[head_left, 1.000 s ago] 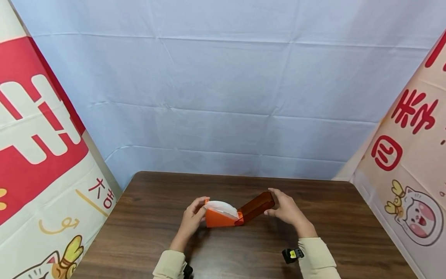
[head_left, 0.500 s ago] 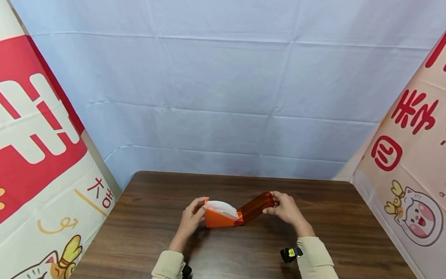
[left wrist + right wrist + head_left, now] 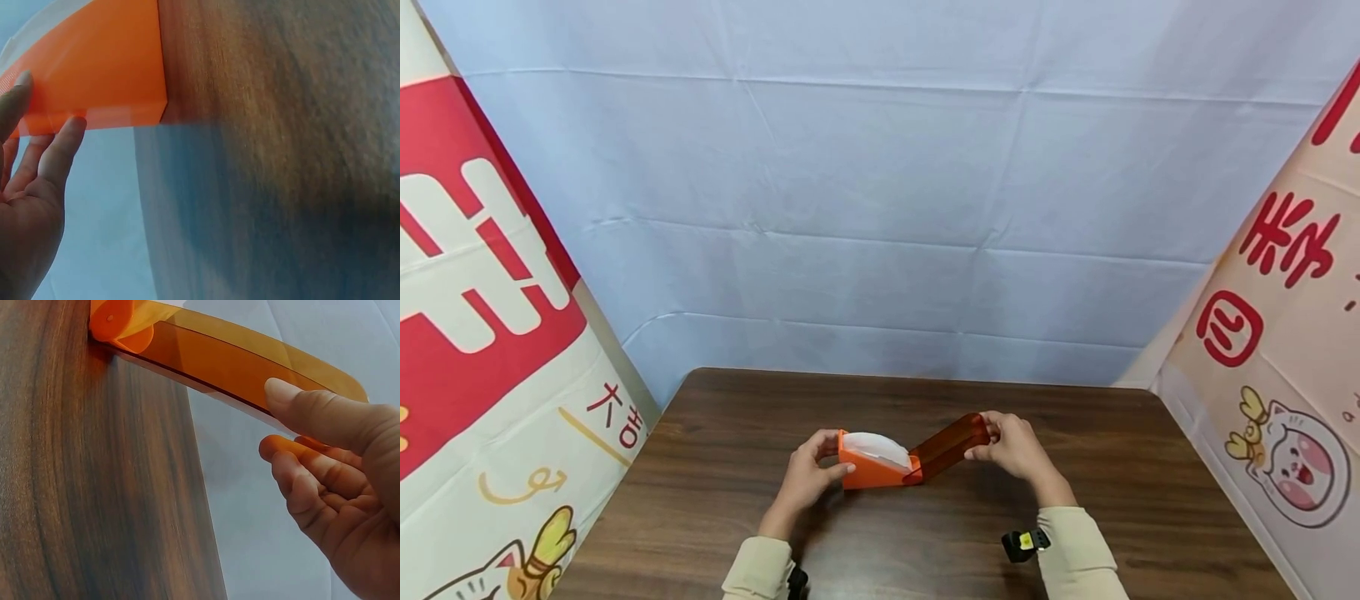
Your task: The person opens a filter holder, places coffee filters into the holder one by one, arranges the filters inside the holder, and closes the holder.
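Observation:
An orange box [image 3: 871, 475] stands on the table, holding white paper sheets [image 3: 877, 448] with a rounded top edge. Its translucent amber lid [image 3: 951, 446] is hinged at the right end and swung open to the right. My left hand [image 3: 808, 473] grips the box's left end; in the left wrist view the thumb [image 3: 19, 94] lies on its side wall, with other fingers at the end. My right hand [image 3: 1017, 450] pinches the lid's free end. Seen from the right wrist, the thumb [image 3: 294, 403] lies on the near side and the other fingers curl beneath; part of them is hidden.
The brown wooden table [image 3: 730, 483] extends around the box. Behind it hangs a pale blue cloth [image 3: 880, 208]. Printed cloths [image 3: 1262, 358] hang at both sides. A small black wrist camera [image 3: 1021, 546] sits on the right wrist.
My left thumb has come round onto the near side wall of the box. My right fingers have closed on the lid's end, and the lid has dipped slightly.

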